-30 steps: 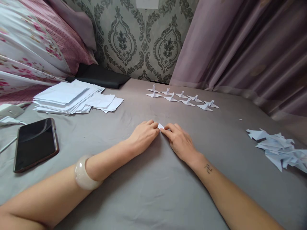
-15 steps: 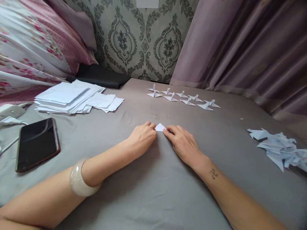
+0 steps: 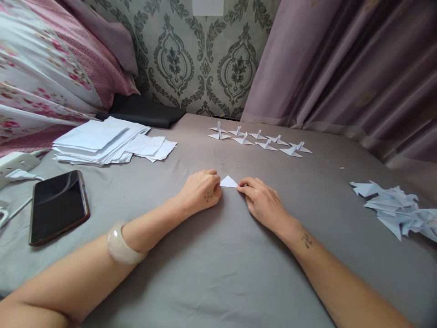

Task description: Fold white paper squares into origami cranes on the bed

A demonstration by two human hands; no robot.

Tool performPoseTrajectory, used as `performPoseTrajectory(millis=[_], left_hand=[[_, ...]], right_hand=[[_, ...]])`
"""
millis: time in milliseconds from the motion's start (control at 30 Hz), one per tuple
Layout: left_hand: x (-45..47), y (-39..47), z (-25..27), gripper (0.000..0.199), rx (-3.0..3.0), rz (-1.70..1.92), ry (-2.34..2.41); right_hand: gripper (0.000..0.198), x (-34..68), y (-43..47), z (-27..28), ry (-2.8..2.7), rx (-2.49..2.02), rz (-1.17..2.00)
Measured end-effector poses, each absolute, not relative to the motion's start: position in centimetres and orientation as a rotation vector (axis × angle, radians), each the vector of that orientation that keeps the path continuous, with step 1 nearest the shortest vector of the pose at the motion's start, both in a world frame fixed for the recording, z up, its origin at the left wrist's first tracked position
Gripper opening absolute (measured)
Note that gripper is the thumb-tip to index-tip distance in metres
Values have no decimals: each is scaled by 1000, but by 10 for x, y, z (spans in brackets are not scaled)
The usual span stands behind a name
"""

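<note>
A small white piece of folded paper [image 3: 228, 182] lies between my hands on the grey cloth, its point facing away from me. My left hand [image 3: 202, 190] is curled closed at the paper's left corner, with the fingertips partly hidden behind the knuckles. At the right corner, my right hand [image 3: 262, 198] pinches the paper between thumb and forefinger. Beyond it stand two rows of folded paper cranes [image 3: 243, 139]. A loose heap of flatter folded paper pieces [image 3: 396, 207] lies at the far right.
A stack of white paper sheets [image 3: 94, 141] sits at the back left, with smaller squares [image 3: 153, 148] beside it. Nearer on the left are a phone [image 3: 59, 207] and a white power strip [image 3: 17, 165] with cables. A black folded item [image 3: 146, 110] lies by the wall.
My right hand has shifted slightly right to the paper's corner, leaving more of the paper showing. My left hand has turned a little, still at the left corner.
</note>
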State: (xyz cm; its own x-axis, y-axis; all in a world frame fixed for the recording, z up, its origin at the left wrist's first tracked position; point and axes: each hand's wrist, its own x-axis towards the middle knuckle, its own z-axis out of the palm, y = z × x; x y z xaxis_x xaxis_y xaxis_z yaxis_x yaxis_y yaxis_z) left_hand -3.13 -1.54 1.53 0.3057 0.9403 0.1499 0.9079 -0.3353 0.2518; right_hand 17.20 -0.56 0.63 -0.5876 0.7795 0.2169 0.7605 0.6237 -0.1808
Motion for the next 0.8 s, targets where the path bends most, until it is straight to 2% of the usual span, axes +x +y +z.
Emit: performPoseTrajectory(millis=[100,200,333,433,567,633,700,800], left_hand=[[-33,-11,9,13,2292,610,1757],[-35,-7,3,18,2251,712,1673],[-35,-4,-2,9,2225,766,1543],[-33,-6,-1,9,2280,865,1451],[-31,-10,1,13,2524,1200,1359],[-31,-11,1,13,2613,1258,1330],[-30,-12,1,14,2628,1239,1323],[-27,-13,2,15,2519,1190,1314]], right_hand=[[35,172,-2,-1,-2406,-1248,225],[35,173,3,-9,-2192,-1232,373],[26,172,8,-14,-1939,-1269,522],[18,170,9,-8,-1719,-1332,752],[34,164,2,7,-1399,-1283,1250],[37,161,-4,12,-1308,-1173,1458],[37,157,-8,14,-1288,-1059,1566],[37,153,-10,11,-1329,-979,1557]])
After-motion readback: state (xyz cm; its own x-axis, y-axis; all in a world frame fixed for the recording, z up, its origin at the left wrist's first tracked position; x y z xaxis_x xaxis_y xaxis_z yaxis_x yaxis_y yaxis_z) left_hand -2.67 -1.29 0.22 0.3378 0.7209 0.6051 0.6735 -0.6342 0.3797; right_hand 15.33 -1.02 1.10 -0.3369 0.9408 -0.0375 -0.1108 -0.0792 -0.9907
